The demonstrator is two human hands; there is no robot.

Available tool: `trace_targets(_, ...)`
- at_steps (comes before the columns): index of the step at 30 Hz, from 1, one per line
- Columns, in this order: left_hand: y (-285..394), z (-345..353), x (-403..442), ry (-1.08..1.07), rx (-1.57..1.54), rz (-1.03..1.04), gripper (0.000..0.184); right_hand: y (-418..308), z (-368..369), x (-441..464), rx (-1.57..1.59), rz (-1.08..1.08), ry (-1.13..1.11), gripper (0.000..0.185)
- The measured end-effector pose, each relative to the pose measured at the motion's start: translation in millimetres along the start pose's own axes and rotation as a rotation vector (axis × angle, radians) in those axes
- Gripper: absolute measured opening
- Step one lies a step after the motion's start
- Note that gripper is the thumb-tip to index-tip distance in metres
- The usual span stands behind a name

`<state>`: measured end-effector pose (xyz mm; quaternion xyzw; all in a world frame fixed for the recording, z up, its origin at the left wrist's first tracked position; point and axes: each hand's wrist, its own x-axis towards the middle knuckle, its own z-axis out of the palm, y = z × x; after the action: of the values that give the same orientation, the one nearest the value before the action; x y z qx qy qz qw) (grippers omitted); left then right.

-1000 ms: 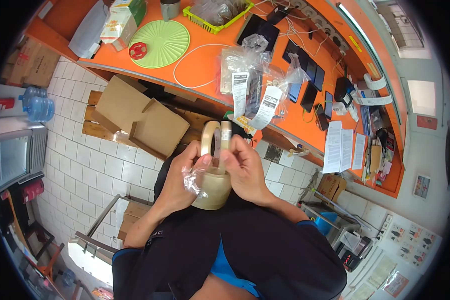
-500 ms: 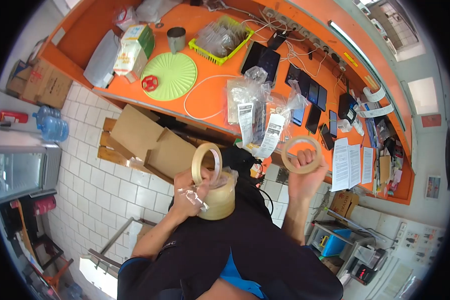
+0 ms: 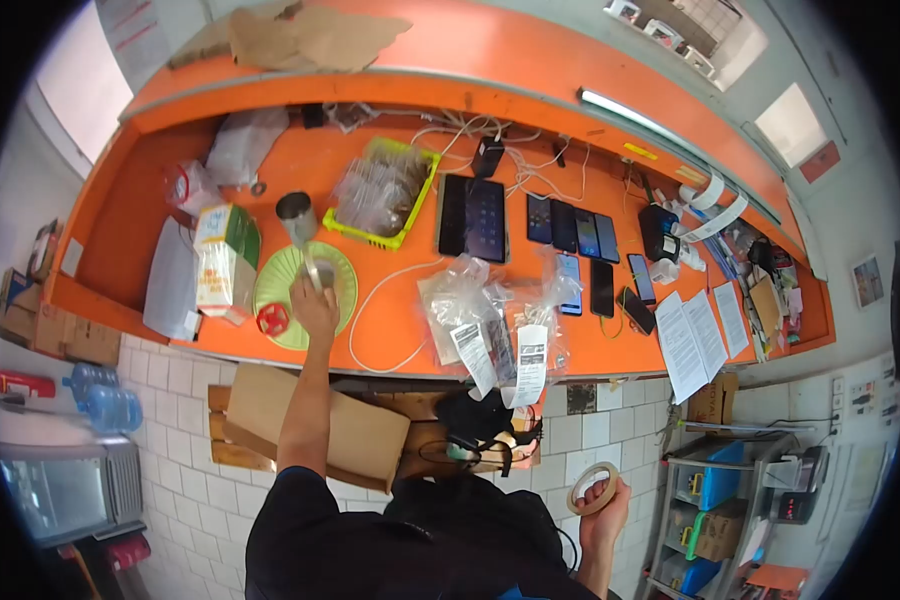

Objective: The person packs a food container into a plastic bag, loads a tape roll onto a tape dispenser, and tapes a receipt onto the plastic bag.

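Note:
My left hand [image 3: 315, 308] reaches over the round green lid [image 3: 342, 268] on the orange desk. Its fingers are closed on a pale tape roll seen nearly edge-on; the tape stack under it is blurred and hard to tell from the lid. A red knob-like piece [image 3: 272, 319] lies at the lid's near left edge, and a metal mug [image 3: 296, 214] stands just behind the lid. Off to the lower right, below the desk edge, my right hand [image 3: 604, 508] grips a single tan tape roll [image 3: 576, 494] by its rim.
A yellow basket [image 3: 402, 238] of plastic packets stands behind. Bagged items with labels [image 3: 530, 360], tablets [image 3: 472, 218], phones [image 3: 602, 288] and papers [image 3: 688, 340] lie on the desk. A carton [image 3: 225, 262] stands left. Below is an open cardboard box [image 3: 355, 425]; a shelf rack stands right.
My left hand has moved from near the body up and left to the green lid, with the tape. My right hand, still holding its roll, is lower. The view has shifted to show more desk.

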<state>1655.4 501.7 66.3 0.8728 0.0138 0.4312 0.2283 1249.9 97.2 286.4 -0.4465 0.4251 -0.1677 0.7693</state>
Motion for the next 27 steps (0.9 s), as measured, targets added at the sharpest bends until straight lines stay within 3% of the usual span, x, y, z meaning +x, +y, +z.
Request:
trace_targets(4,6.6,-41.6,-0.6,-0.294,-0.078,-0.178,0.048,3.7,-3.6,-14.1,-0.059,0.039,0.073,0.032)
trace_targets(6,21.5,-82.2,19.5,-0.239,-0.078,0.098,0.063,4.8,-3.8,-15.5,-0.056,0.042,0.043,0.031)
trace_targets(7,9.4,-87.6,15.2,-0.230,-0.075,0.084,0.063,5.3,-4.6,-16.8,-0.068,0.037,0.032,0.031)
trace_targets(9,-26.1,-102.4,2.1,-0.191,-0.011,-0.169,0.070,4.8,-5.7,-19.6,-0.078,0.047,0.012,0.031)
trace_targets(10,-31.8,-103.5,-0.3,-0.187,-0.015,-0.172,0.070,3.7,-2.8,-20.7,-0.087,0.037,0.025,0.032)
trace_targets(12,-45.2,-109.6,-4.8,-0.460,0.297,-0.240,0.071,2.9,-6.1,-15.4,-0.115,0.064,0.008,0.031)
trace_targets(15,-65.8,-106.1,-0.3,-0.551,0.157,-0.344,0.075,-1.8,-4.6,-1.8,-0.196,0.092,-0.072,0.027)
trace_targets(16,-65.1,-108.8,-5.6,-0.549,0.159,-0.351,0.075,-4.4,-2.2,3.5,-0.248,0.089,-0.130,0.025)
trace_targets(17,-46.3,-121.1,1.5,-0.322,0.035,-0.399,0.071,-6.3,2.1,8.9,-0.256,0.089,-0.141,0.025)
trace_targets(18,-31.8,-131.0,4.5,-0.086,-0.079,-0.440,0.069,-7.2,9.2,17.0,-0.330,0.061,-0.203,0.024)
trace_targets(19,-25.0,-140.2,-2.6,-0.070,-0.061,-0.448,0.069,-7.4,16.7,26.1,-0.402,0.035,-0.270,0.025)
trace_targets(21,-3.7,-170.7,-32.1,-0.218,-0.621,-0.674,0.067,-4.7,36.1,43.8,-0.578,0.004,-0.469,0.026)
trace_targets(23,67.5,-214.3,-60.9,-0.312,-1.106,-0.757,0.064,9.1,62.6,56.2,-0.702,-0.024,-0.664,0.025)
trace_targets(24,106.3,-241.1,-71.4,-0.392,-1.064,-0.879,0.061,18.9,76.7,60.6,-0.634,0.055,-0.806,0.023)
trace_targets(25,128.3,-260.8,-98.7,-0.500,-0.924,-0.839,0.054,28.6,89.8,64.1,-0.576,0.155,-0.977,0.023)
trace_targets(26,148.2,-276.3,-137.6,-0.465,-0.943,-0.844,0.053,36.6,99.7,63.7,-0.642,0.170,-1.081,0.023)
trace_targets(27,168.6,-294.6,-171.2,-0.494,-0.973,-1.028,0.053,45.5,109.5,58.4,-0.712,0.188,-1.204,0.023)
